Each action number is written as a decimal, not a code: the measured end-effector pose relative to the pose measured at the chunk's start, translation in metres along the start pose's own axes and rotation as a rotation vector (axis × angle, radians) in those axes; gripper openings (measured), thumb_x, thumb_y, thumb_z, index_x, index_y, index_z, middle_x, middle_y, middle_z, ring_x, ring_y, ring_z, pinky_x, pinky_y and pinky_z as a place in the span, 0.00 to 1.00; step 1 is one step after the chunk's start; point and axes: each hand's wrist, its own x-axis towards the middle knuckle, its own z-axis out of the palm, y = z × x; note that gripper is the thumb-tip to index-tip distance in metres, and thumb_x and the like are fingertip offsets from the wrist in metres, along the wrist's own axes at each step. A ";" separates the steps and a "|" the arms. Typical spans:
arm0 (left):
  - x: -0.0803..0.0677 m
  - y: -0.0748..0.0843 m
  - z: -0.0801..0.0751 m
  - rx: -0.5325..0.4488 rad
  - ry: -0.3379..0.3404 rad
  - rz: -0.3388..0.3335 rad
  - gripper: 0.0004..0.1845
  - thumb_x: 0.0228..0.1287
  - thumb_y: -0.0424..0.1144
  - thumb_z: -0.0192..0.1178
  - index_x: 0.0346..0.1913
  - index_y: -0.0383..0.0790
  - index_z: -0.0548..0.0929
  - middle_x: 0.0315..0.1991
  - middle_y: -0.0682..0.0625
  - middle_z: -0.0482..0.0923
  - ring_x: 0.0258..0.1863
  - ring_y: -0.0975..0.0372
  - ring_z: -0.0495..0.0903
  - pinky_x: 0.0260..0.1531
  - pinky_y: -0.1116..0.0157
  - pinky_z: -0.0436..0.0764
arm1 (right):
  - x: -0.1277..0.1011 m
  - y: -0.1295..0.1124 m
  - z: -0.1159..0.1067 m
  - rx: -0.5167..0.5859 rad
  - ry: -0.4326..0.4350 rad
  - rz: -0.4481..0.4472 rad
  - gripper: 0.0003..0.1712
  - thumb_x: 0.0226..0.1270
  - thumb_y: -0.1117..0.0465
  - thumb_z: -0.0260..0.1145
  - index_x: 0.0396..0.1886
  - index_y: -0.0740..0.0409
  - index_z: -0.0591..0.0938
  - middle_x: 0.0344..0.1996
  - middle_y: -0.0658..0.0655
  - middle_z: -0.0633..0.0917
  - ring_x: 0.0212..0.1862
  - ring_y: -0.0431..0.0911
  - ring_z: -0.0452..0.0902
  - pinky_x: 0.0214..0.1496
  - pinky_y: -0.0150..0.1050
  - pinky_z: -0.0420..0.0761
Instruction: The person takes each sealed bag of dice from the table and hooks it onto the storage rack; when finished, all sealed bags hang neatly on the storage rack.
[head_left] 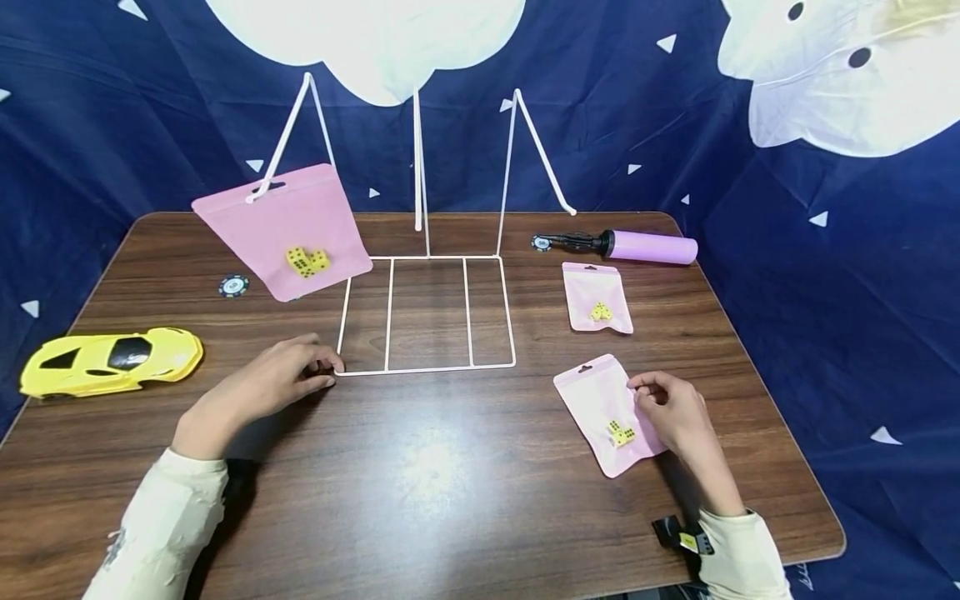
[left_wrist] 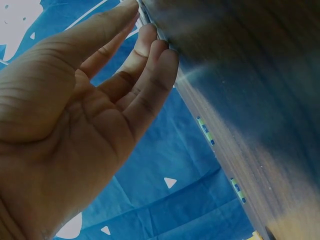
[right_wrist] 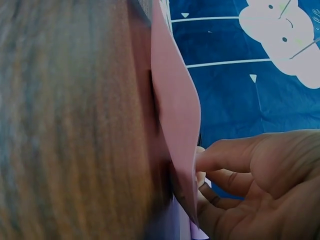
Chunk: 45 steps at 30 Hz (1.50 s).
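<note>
Right hand [head_left: 675, 412] pinches the near pink dice pouch [head_left: 603, 417] on the bench [head_left: 450, 483]; left hand [head_left: 273, 383], fingers relaxed, touches the white wire rack [head_left: 427, 312].

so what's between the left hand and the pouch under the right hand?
Head view: only bare table top. The left hand rests at the wire rack's near-left corner; the right hand pinches the near pouch. The rack's front rail runs just behind that stretch.

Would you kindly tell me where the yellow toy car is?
In the head view, the yellow toy car sits at the table's left edge, left of the left hand.
</note>
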 end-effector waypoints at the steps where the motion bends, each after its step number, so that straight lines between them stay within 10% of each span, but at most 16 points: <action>1: 0.000 -0.010 0.006 -0.005 0.018 0.013 0.08 0.68 0.32 0.74 0.45 0.46 0.89 0.38 0.54 0.78 0.34 0.64 0.76 0.38 0.55 0.79 | 0.000 0.000 0.000 0.009 0.001 0.009 0.11 0.69 0.72 0.65 0.47 0.64 0.89 0.35 0.58 0.87 0.40 0.49 0.78 0.46 0.41 0.73; 8: -0.002 -0.064 0.038 0.035 0.053 0.034 0.10 0.71 0.39 0.75 0.47 0.60 0.88 0.40 0.62 0.77 0.35 0.70 0.75 0.38 0.61 0.78 | -0.002 0.000 0.001 0.109 0.049 0.069 0.10 0.72 0.73 0.65 0.49 0.68 0.89 0.40 0.63 0.89 0.38 0.42 0.78 0.41 0.29 0.72; 17: -0.002 -0.054 0.031 0.001 0.075 0.054 0.11 0.67 0.34 0.76 0.46 0.53 0.89 0.40 0.57 0.78 0.34 0.66 0.76 0.37 0.61 0.77 | 0.000 -0.005 0.001 0.310 0.105 -0.034 0.08 0.77 0.74 0.65 0.51 0.73 0.86 0.43 0.70 0.89 0.34 0.31 0.77 0.35 0.25 0.77; 23: -0.003 -0.056 0.032 0.016 0.084 0.051 0.11 0.67 0.36 0.76 0.46 0.55 0.89 0.39 0.60 0.77 0.34 0.68 0.75 0.36 0.63 0.76 | 0.003 -0.013 0.005 0.445 0.200 -0.077 0.09 0.77 0.75 0.65 0.51 0.71 0.86 0.36 0.55 0.85 0.26 0.32 0.73 0.25 0.27 0.72; 30: 0.000 0.014 -0.006 0.004 -0.013 -0.036 0.06 0.68 0.29 0.73 0.45 0.41 0.89 0.38 0.53 0.78 0.35 0.63 0.76 0.39 0.54 0.79 | 0.010 -0.027 0.013 0.715 0.387 -0.067 0.10 0.76 0.76 0.65 0.52 0.77 0.83 0.35 0.44 0.84 0.24 0.30 0.74 0.25 0.23 0.69; 39: -0.001 -0.025 0.015 -0.031 0.065 0.056 0.06 0.70 0.35 0.74 0.44 0.48 0.88 0.38 0.54 0.78 0.32 0.64 0.75 0.35 0.59 0.76 | 0.016 -0.040 0.018 0.937 0.516 -0.131 0.08 0.75 0.77 0.65 0.46 0.66 0.87 0.33 0.50 0.83 0.22 0.33 0.73 0.21 0.24 0.67; 45: -0.001 -0.019 0.011 -0.037 0.054 0.051 0.08 0.67 0.31 0.74 0.44 0.45 0.88 0.37 0.53 0.78 0.33 0.63 0.75 0.35 0.57 0.77 | 0.019 -0.043 0.017 1.015 0.562 -0.177 0.09 0.75 0.78 0.65 0.46 0.65 0.87 0.34 0.52 0.81 0.23 0.34 0.74 0.20 0.24 0.67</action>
